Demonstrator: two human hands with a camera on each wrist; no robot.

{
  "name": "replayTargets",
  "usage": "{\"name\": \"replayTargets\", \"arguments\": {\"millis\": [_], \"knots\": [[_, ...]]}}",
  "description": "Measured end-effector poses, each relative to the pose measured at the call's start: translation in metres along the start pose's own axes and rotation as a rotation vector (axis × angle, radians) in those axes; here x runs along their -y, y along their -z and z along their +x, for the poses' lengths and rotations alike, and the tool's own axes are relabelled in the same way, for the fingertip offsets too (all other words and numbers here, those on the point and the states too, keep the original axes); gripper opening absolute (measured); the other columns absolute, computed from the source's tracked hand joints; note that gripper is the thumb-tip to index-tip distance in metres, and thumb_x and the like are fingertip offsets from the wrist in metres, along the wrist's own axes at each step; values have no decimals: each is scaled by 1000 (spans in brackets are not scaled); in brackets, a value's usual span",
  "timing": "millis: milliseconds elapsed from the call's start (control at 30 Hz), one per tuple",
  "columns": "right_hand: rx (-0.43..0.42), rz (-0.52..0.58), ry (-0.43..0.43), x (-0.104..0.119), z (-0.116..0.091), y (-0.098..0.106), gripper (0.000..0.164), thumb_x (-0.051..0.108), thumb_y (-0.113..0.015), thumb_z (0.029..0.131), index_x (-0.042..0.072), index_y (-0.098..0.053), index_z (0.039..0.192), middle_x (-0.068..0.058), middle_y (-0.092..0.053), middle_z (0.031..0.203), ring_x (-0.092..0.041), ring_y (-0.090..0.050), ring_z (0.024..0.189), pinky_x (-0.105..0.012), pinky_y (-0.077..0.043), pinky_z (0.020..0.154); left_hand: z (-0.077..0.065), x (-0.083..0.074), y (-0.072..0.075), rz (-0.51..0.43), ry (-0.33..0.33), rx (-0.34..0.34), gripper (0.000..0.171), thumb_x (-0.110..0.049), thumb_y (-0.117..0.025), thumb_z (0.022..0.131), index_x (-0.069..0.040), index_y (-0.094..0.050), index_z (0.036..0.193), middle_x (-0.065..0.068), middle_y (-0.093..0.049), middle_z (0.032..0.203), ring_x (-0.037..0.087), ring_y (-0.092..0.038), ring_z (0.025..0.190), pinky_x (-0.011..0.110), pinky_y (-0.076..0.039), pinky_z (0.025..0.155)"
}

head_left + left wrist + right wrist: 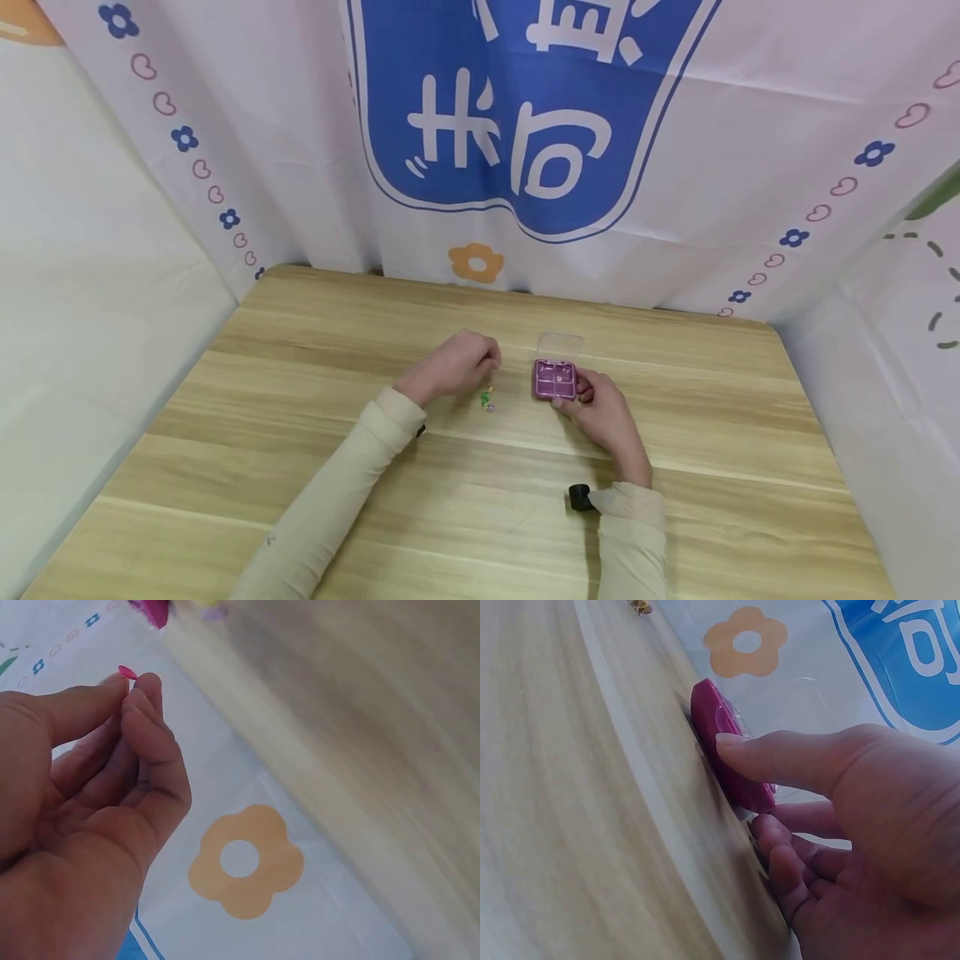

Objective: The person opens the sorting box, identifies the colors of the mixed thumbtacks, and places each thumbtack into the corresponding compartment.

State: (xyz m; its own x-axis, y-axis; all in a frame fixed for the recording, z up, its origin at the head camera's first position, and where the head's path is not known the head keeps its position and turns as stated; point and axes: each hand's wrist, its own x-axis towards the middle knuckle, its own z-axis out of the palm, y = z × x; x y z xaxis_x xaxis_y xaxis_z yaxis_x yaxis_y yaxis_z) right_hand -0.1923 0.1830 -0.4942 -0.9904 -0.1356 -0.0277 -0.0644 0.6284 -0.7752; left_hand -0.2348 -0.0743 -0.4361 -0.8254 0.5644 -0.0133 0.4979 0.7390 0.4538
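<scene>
My left hand (457,363) hovers over the table, left of the box. In the left wrist view it pinches a small pink piece (127,672) between thumb and fingertips; too little shows to tell its kind. A small purple pill box (545,388) with several compartments lies on the table, its clear lid (560,344) folded back away from me. One tiny pale item (559,379) is inside a right-hand compartment. My right hand (604,412) grips the box at its near right corner, with the thumb on the front wall (731,765).
Several tiny green, yellow and purple pieces (486,399) lie on the wooden table (465,508) between left hand and box. A printed white cloth (315,192) hangs behind the table's far edge. A black wrist device (580,497) is by the right sleeve.
</scene>
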Motion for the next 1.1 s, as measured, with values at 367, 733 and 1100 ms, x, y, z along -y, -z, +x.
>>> {"name": "replayTargets", "arguments": {"millis": [367, 733, 1100], "knots": [[-1, 13, 7, 0, 2, 3, 68, 18, -79, 75, -2, -47, 132, -13, -55, 98, -25, -50, 86, -40, -48, 78, 13, -8, 10, -42, -22, 8, 16, -11, -54, 96, -3, -68, 97, 10, -69, 92, 10, -57, 75, 27, -53, 73], [3, 34, 8, -1, 1, 1, 68, 16, -79, 75, -2, -47, 132, -15, -55, 98, -26, -50, 86, -41, -47, 76, 40, -33, 5, -8, -112, -20, 14, -11, -57, 94, -4, -69, 97, 3, -68, 88, 9, -57, 73, 26, -53, 72], [0, 19, 8, 0, 1, 3, 66, 15, -79, 74, -1, -49, 130, -14, -56, 97, -25, -51, 85, -41, -47, 75, 68, -54, -18, 44, -189, -39, 12, -10, -61, 90, -6, -72, 88, 0, -68, 78, 8, -56, 67, 23, -51, 64]]}}
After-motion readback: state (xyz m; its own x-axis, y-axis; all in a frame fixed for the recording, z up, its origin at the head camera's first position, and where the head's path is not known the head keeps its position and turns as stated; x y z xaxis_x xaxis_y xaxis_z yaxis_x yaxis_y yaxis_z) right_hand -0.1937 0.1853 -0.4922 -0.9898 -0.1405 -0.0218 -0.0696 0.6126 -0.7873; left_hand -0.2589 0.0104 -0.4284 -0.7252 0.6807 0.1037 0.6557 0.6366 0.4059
